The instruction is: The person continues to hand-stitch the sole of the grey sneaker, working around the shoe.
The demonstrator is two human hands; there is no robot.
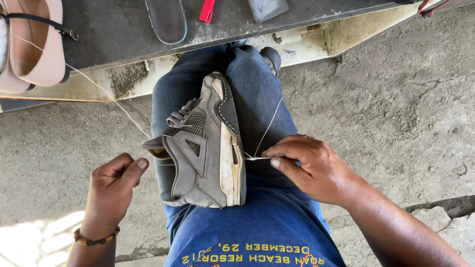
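A worn grey high-top sneaker (205, 148) lies on its side across my lap, its cream sole facing right. My right hand (309, 168) pinches a thin metal needle or awl (257, 158) right at the sole's edge, with white thread (269, 126) looping up from it. My left hand (116, 185) is closed just left of the shoe's heel opening, gripping a thread (123, 111) that runs up to the far left. A beaded bracelet sits on the left wrist.
A dark low workbench (123, 29) stands ahead with a pink flat shoe (34, 44), a dark insole (167, 20), a red tool (208, 10) and a grey block (267, 9). Rough concrete floor (396, 109) lies on both sides.
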